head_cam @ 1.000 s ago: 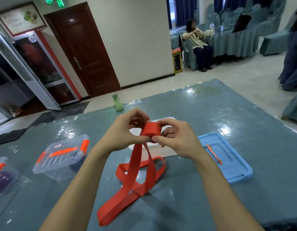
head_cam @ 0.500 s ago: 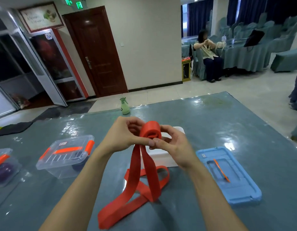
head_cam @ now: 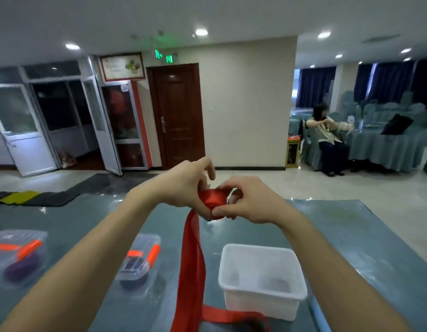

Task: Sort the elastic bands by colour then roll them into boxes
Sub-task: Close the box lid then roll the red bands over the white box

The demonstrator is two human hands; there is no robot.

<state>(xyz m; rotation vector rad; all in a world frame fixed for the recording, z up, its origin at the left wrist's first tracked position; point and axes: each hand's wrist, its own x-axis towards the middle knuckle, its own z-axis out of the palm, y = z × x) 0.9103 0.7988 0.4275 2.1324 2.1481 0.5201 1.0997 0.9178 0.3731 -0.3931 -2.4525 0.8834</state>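
Both hands are raised in front of the person, above the table (head_cam: 351,236), and they meet on a red band (head_cam: 212,198). The left hand (head_cam: 183,185) grips the wound-up part of the band from its left side. Its thumb and lower fingers curl against the coil, while one or two upper fingers stick up free of it. The right hand (head_cam: 250,202) pinches the same coil from the right, with the thumb pressed on the near edge and the fingers bent over the top. The coil sits tight between the two hands, touching both.

From under the hands the loose length of the band hangs down as a doubled strip. It reaches the table below the wrists and curves off under the right forearm (its end runs out of view at the bottom edge).

Below the right hand stands a white box (head_cam: 260,305), lid off, just beside the hanging strip. Below the left forearm is a clear box (head_cam: 145,245) with its lid on, an orange clasp and something dark inside. Further out to the left is a second clear box (head_cam: 6,238) holding a purple band (head_cam: 18,271).
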